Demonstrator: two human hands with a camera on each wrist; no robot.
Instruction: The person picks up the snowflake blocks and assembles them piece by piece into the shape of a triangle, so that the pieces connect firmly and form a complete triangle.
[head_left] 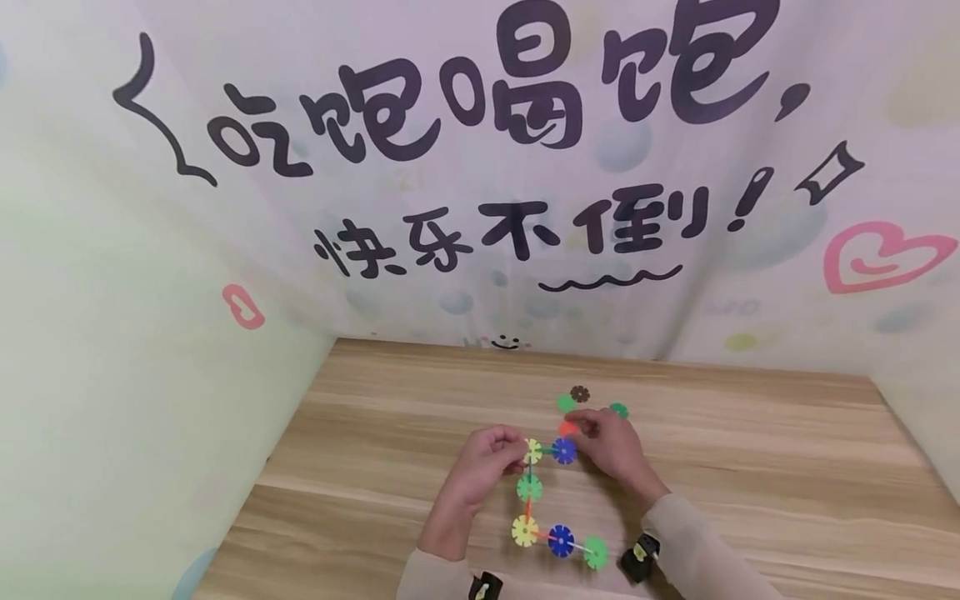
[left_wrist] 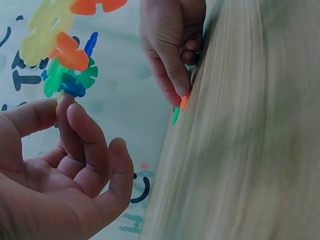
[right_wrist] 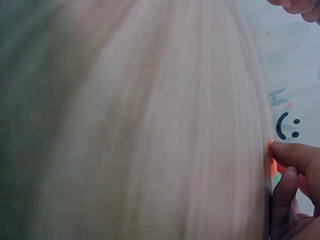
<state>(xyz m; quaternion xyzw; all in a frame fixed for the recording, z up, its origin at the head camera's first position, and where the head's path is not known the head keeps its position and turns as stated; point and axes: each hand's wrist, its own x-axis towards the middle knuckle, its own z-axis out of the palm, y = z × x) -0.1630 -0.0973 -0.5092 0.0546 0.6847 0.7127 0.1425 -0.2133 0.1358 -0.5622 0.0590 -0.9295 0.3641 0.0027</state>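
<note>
In the head view, a linked chain of notched plastic discs in several colours runs between and below the hands. My left hand pinches the upper yellow disc of the chain between thumb and fingertips. From there the chain reaches right to a blue disc and down through a green disc to a lower yellow disc. My right hand pinches an orange disc low at the tabletop, just above that blue disc. The right wrist view shows the orange disc at the thumb tip.
Beyond the right hand lie a loose green disc, a brown disc and a teal disc on the wooden table. The chain's near end is a green disc. A printed curtain hangs behind the table.
</note>
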